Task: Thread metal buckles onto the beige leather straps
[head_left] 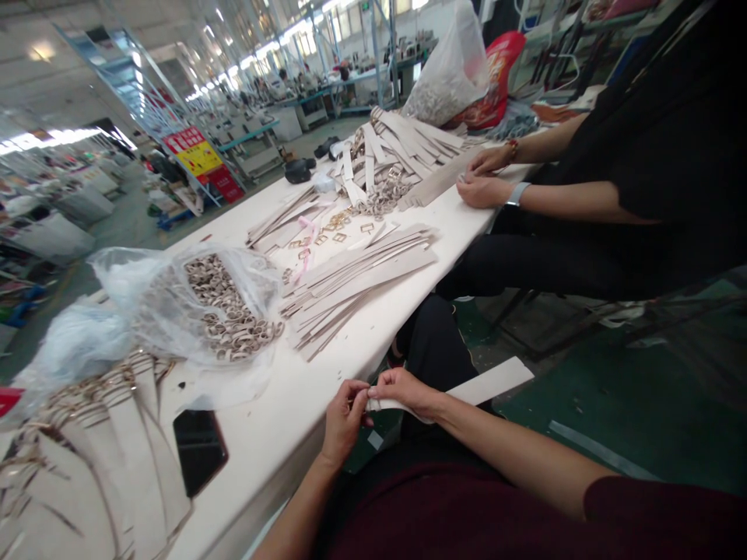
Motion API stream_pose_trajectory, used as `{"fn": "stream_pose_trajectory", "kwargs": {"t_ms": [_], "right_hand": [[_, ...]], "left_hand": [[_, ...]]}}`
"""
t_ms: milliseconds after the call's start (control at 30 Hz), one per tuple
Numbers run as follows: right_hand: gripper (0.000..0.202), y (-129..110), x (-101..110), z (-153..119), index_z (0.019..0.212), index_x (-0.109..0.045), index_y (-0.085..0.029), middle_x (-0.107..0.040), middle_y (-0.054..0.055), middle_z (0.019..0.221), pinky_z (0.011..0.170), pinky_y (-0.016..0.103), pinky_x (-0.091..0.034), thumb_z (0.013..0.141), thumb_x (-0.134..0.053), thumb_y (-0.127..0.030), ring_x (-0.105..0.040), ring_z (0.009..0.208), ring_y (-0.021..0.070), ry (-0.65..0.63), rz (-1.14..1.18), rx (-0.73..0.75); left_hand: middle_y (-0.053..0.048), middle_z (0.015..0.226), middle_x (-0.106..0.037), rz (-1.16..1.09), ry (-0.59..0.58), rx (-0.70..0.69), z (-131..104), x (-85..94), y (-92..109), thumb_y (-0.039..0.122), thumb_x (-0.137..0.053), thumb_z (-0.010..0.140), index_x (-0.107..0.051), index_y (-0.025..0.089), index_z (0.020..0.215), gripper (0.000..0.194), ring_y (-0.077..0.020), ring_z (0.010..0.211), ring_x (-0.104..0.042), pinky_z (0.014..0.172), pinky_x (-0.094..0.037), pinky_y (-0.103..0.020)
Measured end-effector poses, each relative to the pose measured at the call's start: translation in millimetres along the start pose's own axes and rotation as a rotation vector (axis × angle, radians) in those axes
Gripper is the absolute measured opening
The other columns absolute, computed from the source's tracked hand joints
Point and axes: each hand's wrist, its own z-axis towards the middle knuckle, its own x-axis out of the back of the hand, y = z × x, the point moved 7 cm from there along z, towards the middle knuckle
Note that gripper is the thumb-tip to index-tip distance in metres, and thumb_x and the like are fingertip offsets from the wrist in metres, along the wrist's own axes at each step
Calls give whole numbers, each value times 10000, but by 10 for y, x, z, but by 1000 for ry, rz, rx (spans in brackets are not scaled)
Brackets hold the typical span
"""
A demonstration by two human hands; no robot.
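Over my lap, just off the table's edge, my left hand [343, 420] and my right hand [402, 391] meet at one end of a pale beige strap [493, 383]. The fingers of both hands are closed on that end; a small gold-coloured bit, perhaps a buckle, shows between them. The strap's long free end runs under my right wrist and sticks out to the right. On the table lie a stack of flat beige straps [362, 284], loose gold buckles [338, 225] and a clear plastic bag [157, 303] full of small beige loops [227, 311].
A black phone [200, 447] lies near the table's front edge, beside straps fitted with buckles [125, 443]. Across the table are a strap heap [408, 144], a filled plastic bag [452, 70] and a red bag [499, 78]. A co-worker's hands [484, 179] work at the right edge.
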Motion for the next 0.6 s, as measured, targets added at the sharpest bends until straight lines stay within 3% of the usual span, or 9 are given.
{"fn": "stream_pose_trajectory", "kwargs": {"t_ms": [100, 167, 233, 433, 600], "right_hand": [[427, -56, -10, -44, 595, -533, -127, -584, -25, 531, 471, 187, -304, 542, -809, -449, -470, 471, 69, 17, -23, -4], [428, -112, -23, -82, 589, -530, -128, -557, -37, 512, 462, 187, -284, 534, -813, -444, -437, 457, 57, 18, -32, -14], [430, -161, -32, -122, 582, -529, -128, -536, -43, 500, 457, 189, -269, 525, -815, -444, -418, 452, 53, 32, -55, -28], [429, -181, -34, -226, 555, -527, -126, -505, -50, 486, 462, 196, -266, 498, -821, -433, -409, 465, 55, 73, -141, -54], [411, -50, -49, -283, 580, -542, -127, -504, -57, 472, 443, 192, -240, 510, -822, -420, -397, 449, 51, -8, -77, -124]], "left_hand": [[-91, 1110, -605, 135, -107, -114, -16, 35, 217, 425, -504, 857, -494, 208, 1223, 426, -187, 833, -649, 699, -552, -329], [-107, 1325, -480, 345, -149, -235, -25, 66, 406, 434, -647, 759, -483, 247, 1278, 575, -249, 1111, -555, 919, -488, -398], [-98, 1368, -440, 539, -167, -308, -28, 68, 523, 431, -746, 658, -543, 258, 1229, 630, -279, 1210, -478, 1016, -411, -418], [-86, 1210, -567, 649, -233, -392, -87, -88, 620, 431, -721, 689, -597, 220, 1103, 482, -232, 1106, -546, 953, -444, -343], [-36, 968, -617, 601, -369, -375, -164, -151, 657, 323, -675, 726, -582, 208, 1001, 313, -169, 859, -580, 768, -471, -279]]}}
